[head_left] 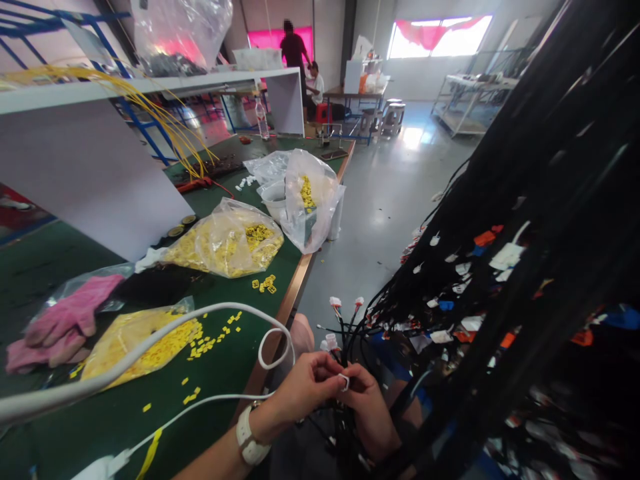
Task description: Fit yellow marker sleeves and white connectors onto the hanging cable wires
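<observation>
My left hand (pixel 311 385), with a white watch on its wrist, meets my right hand (pixel 369 403) low in the middle of the head view. Between their fingertips sits a small white plastic connector (pixel 344 381), pinched from both sides; the fingers partly hide it. Just beyond the hands, white connectors (pixel 330 341) stick up on the ends of black cables (pixel 350 333). A thick hanging bundle of black cables (pixel 480 167), tipped with white, orange and blue connectors, fills the right side.
To my left, a green table (pixel 225 373) carries bags of small yellow parts (pixel 225 237), loose yellow pieces (pixel 205 343), pink gloves (pixel 65 320) and a white cord (pixel 150 347). A white shelf (pixel 135 87) stands over it. Two people (pixel 295 50) are far off.
</observation>
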`<state>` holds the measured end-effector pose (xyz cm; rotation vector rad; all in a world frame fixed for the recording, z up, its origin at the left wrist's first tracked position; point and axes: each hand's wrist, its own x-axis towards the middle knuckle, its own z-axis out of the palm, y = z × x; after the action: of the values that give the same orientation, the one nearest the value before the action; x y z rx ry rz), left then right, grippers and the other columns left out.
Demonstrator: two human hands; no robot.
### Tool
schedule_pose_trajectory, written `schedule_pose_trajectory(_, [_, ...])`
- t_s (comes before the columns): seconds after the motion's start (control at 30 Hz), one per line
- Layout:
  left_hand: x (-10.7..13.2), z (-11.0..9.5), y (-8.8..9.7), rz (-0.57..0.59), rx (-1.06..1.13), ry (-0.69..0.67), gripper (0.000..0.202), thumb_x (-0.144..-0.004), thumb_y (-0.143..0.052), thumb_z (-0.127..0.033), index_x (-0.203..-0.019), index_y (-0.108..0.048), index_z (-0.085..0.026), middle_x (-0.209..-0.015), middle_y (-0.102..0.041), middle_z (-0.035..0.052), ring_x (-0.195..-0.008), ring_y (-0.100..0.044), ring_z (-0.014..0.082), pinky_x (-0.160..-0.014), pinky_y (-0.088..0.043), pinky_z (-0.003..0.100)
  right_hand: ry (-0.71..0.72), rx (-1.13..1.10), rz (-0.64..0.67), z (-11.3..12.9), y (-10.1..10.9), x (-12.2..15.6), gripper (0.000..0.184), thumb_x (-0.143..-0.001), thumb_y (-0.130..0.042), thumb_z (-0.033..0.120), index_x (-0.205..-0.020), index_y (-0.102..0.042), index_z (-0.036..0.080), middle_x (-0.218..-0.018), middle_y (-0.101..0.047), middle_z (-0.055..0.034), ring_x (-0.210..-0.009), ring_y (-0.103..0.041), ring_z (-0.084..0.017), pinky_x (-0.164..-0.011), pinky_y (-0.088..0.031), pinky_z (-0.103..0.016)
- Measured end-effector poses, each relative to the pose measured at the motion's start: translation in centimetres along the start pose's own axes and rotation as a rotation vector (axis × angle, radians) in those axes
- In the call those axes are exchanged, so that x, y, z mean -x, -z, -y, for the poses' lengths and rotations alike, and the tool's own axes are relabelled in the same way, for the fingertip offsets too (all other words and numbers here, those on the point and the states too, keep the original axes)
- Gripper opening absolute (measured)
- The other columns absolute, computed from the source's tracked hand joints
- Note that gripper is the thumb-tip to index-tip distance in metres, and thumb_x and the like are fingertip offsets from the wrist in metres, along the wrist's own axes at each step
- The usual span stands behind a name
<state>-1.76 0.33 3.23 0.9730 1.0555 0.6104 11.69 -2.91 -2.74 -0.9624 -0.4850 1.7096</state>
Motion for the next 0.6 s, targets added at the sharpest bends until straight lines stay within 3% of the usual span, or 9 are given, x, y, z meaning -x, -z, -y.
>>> schedule_pose_trajectory(0.6, [-0.16,0.34,-0.1,-0.029,-0.048,-0.076,0.035,-0.067,-0.075,-0.04,-0.074,-0.057,-0.011,-0.072,-0.062,0.0041,-0.066,-0.056,0.0123,-0.061,-0.041,0.022,0.013,0.0,-0.014,-0.32,0.03,-0.04,0.027,-0.047,-0.091,0.022,-0.064,-0.069,0.023,-0.074,-0.071,0.004,-0.074,-0.063,-0.016,-0.07,-0.046,-0.025])
